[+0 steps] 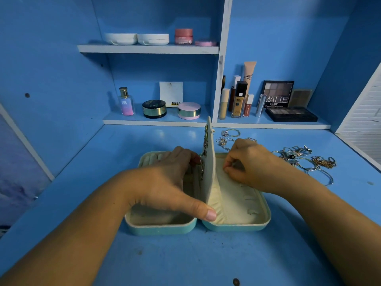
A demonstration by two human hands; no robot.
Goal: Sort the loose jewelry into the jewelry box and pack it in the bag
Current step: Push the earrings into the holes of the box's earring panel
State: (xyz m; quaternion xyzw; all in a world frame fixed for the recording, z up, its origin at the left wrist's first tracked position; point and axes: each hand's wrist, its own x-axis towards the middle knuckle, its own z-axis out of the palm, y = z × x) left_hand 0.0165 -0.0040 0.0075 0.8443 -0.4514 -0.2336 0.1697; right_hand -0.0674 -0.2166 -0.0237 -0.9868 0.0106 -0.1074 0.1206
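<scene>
A teal jewelry box [237,226] lies open on the blue desk, cream-lined. Its middle flap [210,157] stands upright with earrings [203,162] hanging on its left face. My left hand [173,182] holds the flap, thumb at its near lower edge and fingers by the earrings. My right hand [247,164] pinches something small against the flap's right face; what it is stays hidden. Loose rings and chains [228,137] lie behind the box. A pile of necklaces and bracelets [305,159] lies to the right. No bag is in view.
A shelf at the back carries cosmetics: a perfume bottle [126,102], compacts [154,108], foundation bottles [239,100] and eyeshadow palettes [290,114]. An upper shelf holds white cases [136,38] and a pink jar [184,36]. Blue side walls enclose the desk.
</scene>
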